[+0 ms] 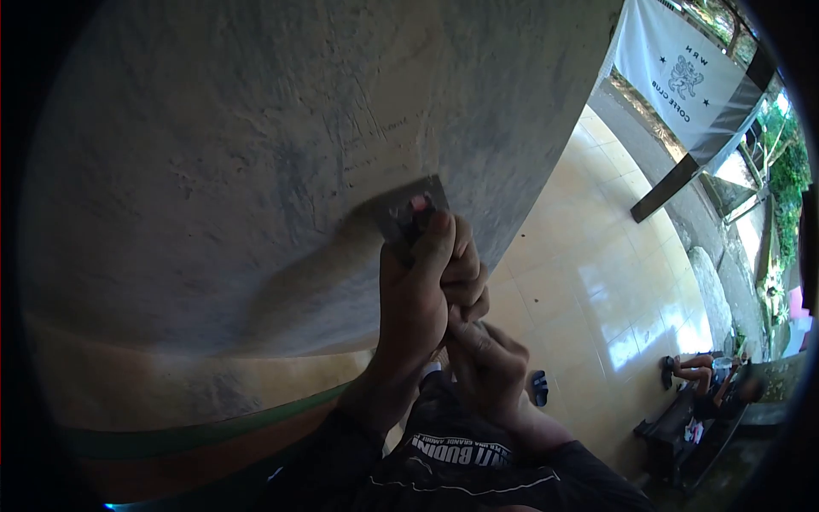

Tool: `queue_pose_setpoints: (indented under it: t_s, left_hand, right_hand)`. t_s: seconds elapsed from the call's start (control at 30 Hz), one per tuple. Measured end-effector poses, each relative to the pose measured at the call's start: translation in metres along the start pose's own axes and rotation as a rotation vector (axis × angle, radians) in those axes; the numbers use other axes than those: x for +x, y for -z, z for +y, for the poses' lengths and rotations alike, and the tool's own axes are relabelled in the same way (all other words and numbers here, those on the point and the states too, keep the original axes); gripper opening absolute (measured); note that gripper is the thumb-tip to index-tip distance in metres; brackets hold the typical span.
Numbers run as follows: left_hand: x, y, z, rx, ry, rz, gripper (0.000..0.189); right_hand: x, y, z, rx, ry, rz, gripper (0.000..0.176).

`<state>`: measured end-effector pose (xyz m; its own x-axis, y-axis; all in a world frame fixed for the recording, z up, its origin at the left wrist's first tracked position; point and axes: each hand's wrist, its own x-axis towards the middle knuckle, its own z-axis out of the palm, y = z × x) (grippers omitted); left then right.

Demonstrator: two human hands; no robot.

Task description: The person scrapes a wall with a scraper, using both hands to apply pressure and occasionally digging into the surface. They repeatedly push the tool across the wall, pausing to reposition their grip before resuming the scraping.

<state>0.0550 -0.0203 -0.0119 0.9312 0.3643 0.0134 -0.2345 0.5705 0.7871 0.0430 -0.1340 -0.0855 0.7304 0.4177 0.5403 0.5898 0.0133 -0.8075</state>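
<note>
A flat metal scraper blade (401,212) lies pressed against a grey plastered wall (239,162), straight ahead and close. My left hand (420,294) is wrapped around the tool just below the blade, one fingertip pushing on the metal. My right hand (485,357) sits directly under the left and grips the lower part of the handle, which is hidden by the fingers. Both arms come up from the bottom of the view in dark sleeves.
The wall's base carries a green and orange stripe (171,437). Glossy cream floor tiles (597,282) spread to the right, with a dark sandal (539,388) on them. A person (708,380) sits on a bench at lower right. A white banner (682,77) hangs at upper right.
</note>
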Motion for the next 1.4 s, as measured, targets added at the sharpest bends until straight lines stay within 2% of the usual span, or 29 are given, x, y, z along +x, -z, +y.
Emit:
queue_pose_setpoints:
  t_s: [0.07,0.23,0.4,0.47,0.57,1.0,1.1,1.17,1.3,1.4]
  left_hand:
    - [-0.001,-0.003,0.0,0.01,-0.022,-0.027,0.036]
    - [-0.004,0.008,-0.007,0.023,0.01,0.019,0.036]
    - [-0.003,-0.004,-0.001,0.02,-0.038,-0.008,0.034]
    - [-0.007,0.001,-0.004,0.008,-0.013,0.036,0.033]
    - [-0.004,-0.004,0.003,0.042,-0.027,0.026,0.034]
    - [-0.004,-0.005,0.007,0.042,-0.059,-0.02,0.034]
    - [-0.003,0.002,0.003,0.045,-0.005,-0.002,0.034]
    - [-0.003,-0.001,0.008,0.055,-0.006,-0.024,0.034]
    - [-0.003,-0.006,0.008,0.06,-0.049,-0.038,0.034]
    - [-0.003,0.001,0.003,0.044,0.024,0.02,0.033]
  right_hand:
    - [0.003,0.007,-0.004,0.004,-0.045,-0.085,0.041]
    - [-0.005,0.001,0.002,-0.027,0.018,-0.072,0.041]
    - [0.001,0.009,-0.008,-0.006,-0.03,-0.071,0.043]
    - [-0.004,0.01,-0.011,-0.052,-0.082,-0.134,0.042]
    - [0.002,0.007,-0.007,-0.035,-0.005,-0.081,0.041]
    - [0.003,0.004,-0.014,-0.023,-0.007,-0.046,0.04]
    - [0.002,0.001,-0.014,-0.014,-0.045,-0.065,0.04]
    - [0.004,-0.003,-0.014,0.018,-0.025,0.024,0.041]
    - [0.006,0.0,-0.015,0.007,-0.002,0.023,0.04]
    - [0.002,-0.001,-0.011,0.028,-0.01,0.012,0.041]
